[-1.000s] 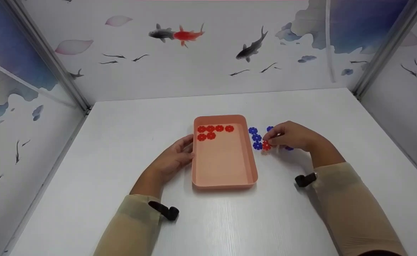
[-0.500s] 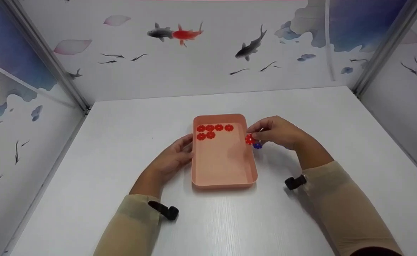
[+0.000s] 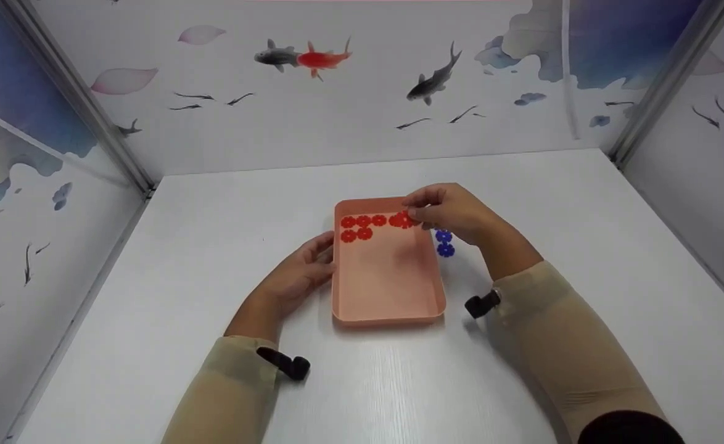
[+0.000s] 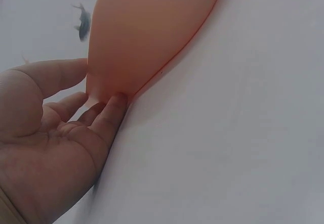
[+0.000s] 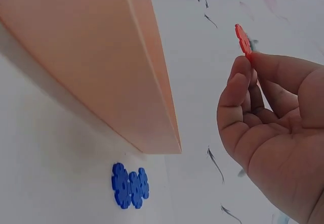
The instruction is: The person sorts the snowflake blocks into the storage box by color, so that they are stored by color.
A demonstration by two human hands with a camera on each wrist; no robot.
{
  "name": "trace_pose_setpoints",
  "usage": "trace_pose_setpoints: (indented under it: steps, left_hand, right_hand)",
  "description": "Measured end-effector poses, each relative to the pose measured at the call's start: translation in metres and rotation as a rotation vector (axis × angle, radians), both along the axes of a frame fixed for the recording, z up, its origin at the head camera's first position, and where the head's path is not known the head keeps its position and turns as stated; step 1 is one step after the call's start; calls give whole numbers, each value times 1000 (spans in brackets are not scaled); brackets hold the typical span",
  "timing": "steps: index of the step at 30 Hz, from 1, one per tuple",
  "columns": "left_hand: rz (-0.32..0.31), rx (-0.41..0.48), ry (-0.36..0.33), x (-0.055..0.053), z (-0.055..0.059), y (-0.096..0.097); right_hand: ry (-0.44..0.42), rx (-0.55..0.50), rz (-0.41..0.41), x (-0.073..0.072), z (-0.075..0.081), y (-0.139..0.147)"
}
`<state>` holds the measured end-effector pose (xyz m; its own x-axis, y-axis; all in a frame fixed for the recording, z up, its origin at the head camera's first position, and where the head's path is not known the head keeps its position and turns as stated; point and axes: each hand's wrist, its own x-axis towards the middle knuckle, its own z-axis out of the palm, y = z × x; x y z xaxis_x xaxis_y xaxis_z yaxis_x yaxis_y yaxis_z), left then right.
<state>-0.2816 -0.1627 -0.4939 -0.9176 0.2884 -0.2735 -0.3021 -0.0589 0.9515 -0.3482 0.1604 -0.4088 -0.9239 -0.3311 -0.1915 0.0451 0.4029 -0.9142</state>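
Note:
My right hand (image 3: 460, 213) pinches a red flower-shaped plastic disc (image 5: 243, 39) between thumb and fingertips. It holds the disc over the far right part of a shallow pink tray (image 3: 386, 290). Several red flower discs (image 3: 364, 221) lie in the tray, in a far row with a shorter row below it at the left. In the head view, the held disc partly overlaps the last one in the far row. Against the tray's left outer wall rest the fingertips of my left hand (image 4: 61, 133), which holds nothing else.
Blue flower discs (image 3: 445, 250) lie on the white table (image 3: 214, 246) just right of the tray, three showing in the right wrist view. White panels with painted fish (image 3: 325, 60) stand around the table's back and sides.
My right hand picked up the red disc from the table right of the tray and carried it left and away from me, over the tray's far right part. The left hand stayed put.

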Motion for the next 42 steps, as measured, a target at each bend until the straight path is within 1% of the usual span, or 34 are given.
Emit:
trace_pose_setpoints:
  steps: [4, 8, 10, 15, 19, 25, 29, 38, 42]
  left_hand:
    - [4, -7, 3, -1, 2, 0]
    - [1, -10, -1, -1, 3, 0]
    - [-2, -6, -5, -1, 3, -1]
    - [-5, -3, -3, -1, 3, -1]
    - [-5, -7, -2, -1, 3, 1]
    - [-18, 4, 6, -1, 3, 2]
    - [-19, -1, 18, -2, 3, 1]
    - [1, 3, -4, 2, 4, 2]
    - [6, 14, -6, 3, 3, 2]
  right_hand:
    - [-5, -11, -34, -10, 6, -15]
    - [-18, -26, -29, -21, 6, -27]
    - [-36, -39, -25, -26, 2, -32]
    - [-70, -58, -47, -37, -9, -43]
    - [-70, -16, -64, -43, -20, -46]
    - [-51, 55, -65, -45, -31, -46]
    - [-14, 111, -66, -44, -33, -47]
    - [2, 266, -94, -39, -36, -58]
    - [14, 323, -89, -37, -37, -61]
